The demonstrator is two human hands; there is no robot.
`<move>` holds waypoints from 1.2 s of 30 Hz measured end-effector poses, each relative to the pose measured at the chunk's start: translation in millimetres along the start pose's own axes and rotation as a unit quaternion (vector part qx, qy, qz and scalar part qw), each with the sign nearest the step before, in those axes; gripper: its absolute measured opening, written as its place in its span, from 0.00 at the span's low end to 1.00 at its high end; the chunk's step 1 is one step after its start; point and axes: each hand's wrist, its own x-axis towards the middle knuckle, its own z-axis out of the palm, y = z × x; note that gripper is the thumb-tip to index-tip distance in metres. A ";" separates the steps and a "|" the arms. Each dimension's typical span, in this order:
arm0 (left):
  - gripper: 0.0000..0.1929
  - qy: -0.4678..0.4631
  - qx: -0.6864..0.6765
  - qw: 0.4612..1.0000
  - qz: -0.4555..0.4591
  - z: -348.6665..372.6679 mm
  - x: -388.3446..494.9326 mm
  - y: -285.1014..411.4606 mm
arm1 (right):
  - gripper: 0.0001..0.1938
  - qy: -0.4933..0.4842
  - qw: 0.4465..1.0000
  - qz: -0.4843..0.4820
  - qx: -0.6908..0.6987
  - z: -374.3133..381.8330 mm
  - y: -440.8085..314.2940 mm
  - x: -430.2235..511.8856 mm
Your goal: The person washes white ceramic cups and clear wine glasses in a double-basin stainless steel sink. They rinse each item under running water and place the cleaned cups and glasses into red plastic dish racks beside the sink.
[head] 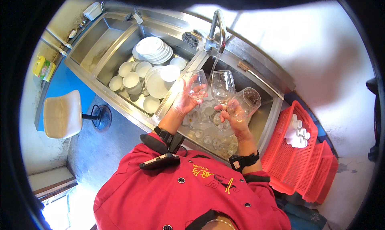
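Note:
My left hand (184,101) is wrapped round the bowl of a stemmed wine glass (196,79), over the right sink basin (261,121). Two more glasses are in my right hand (237,121): an upright wine glass (222,82) gripped by its stem, and a tilted glass (252,99) with wet drops on it. A thin stream of water falls from the curved metal faucet (222,28) just behind the glasses. Beneath my hands, several small glasses (216,142) lie in the basin; their details are partly hidden by the stems and reflections.
The middle basin holds stacked white plates (152,48) and white cups (131,79). A dark scouring pad (190,40) and a wooden-handled brush (261,79) rest on the sink's ledge. Red plastic baskets (282,169) stand at right, with small white cups (297,136). A stool (63,115) is at left.

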 end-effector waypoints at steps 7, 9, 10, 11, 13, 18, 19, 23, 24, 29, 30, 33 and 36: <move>0.32 0.007 -0.004 1.000 -0.001 -8.0 3.0 -6.6 | 0.13 0.012 0.999 -0.001 0.030 2.3 2.8 -7.3; 0.31 0.011 -0.023 1.000 -0.016 -11.1 6.2 -8.7 | 0.11 0.016 1.000 -0.009 0.000 2.0 2.0 -10.5; 0.32 0.010 -0.018 1.000 -0.021 -12.7 7.9 -9.9 | 0.10 0.019 0.999 -0.014 -0.022 1.8 1.8 -12.3; 0.32 0.016 -0.012 0.999 -0.028 -14.3 9.9 -11.2 | 0.11 0.017 0.999 -0.022 -0.040 1.4 1.7 -13.9; 0.33 0.027 -0.007 0.999 -0.043 -17.0 14.5 -14.0 | 0.12 0.040 0.999 -0.011 -0.028 0.2 1.6 -15.9; 0.37 0.064 -0.003 0.994 -0.087 -19.6 27.1 -23.5 | 0.11 0.083 0.997 -0.003 -0.006 -4.0 5.3 -22.8; 0.37 0.056 -0.010 0.994 -0.093 -19.3 29.3 -25.0 | 0.11 0.098 0.995 0.005 0.007 -5.3 6.4 -24.0; 0.39 0.086 0.006 0.988 -0.127 -17.5 36.3 -31.0 | 0.13 0.130 0.991 0.010 0.040 -10.2 11.7 -27.4; 0.39 0.078 0.018 0.989 -0.128 -17.1 38.1 -32.1 | 0.13 0.141 0.990 0.011 0.028 -11.1 13.0 -28.4; 0.37 0.091 0.007 0.981 -0.169 -19.5 55.6 -36.1 | 0.13 0.191 0.981 -0.010 0.043 -16.3 20.5 -37.7; 0.37 0.086 -0.004 0.979 -0.186 -20.9 59.8 -37.7 | 0.12 0.196 0.979 -0.015 0.045 -18.7 21.8 -40.6; 0.38 0.083 -0.007 0.973 -0.217 -23.6 70.5 -52.5 | 0.12 0.204 0.976 -0.049 0.049 -25.5 24.9 -53.0; 0.37 0.072 -0.026 0.967 -0.245 -23.4 75.1 -70.7 | 0.12 0.211 0.973 -0.084 0.045 -29.3 23.2 -69.1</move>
